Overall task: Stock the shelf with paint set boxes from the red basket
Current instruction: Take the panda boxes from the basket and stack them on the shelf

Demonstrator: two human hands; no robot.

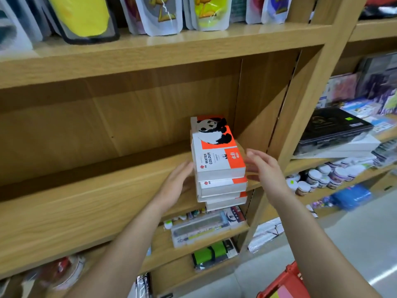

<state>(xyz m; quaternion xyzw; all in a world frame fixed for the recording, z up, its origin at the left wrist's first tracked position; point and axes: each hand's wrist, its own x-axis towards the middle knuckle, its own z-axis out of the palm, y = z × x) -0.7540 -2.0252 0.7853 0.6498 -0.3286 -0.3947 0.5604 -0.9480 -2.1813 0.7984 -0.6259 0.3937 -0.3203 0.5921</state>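
Paint set boxes (pixel 219 160), 4 stacked on the shelf (pixel 107 190); our open left hand (pixel 176 186) and right hand (pixel 264 168) flank them, gripping nothing; red basket (pixel 283 282) contents mostly unseen.

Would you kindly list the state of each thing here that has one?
Stack of paint boxes: closed, lying flat on the shelf, slightly uneven.
Left hand: open, at the stack's left side.
Right hand: open, just right of the stack.
Red basket: on the floor, contents mostly out of view.
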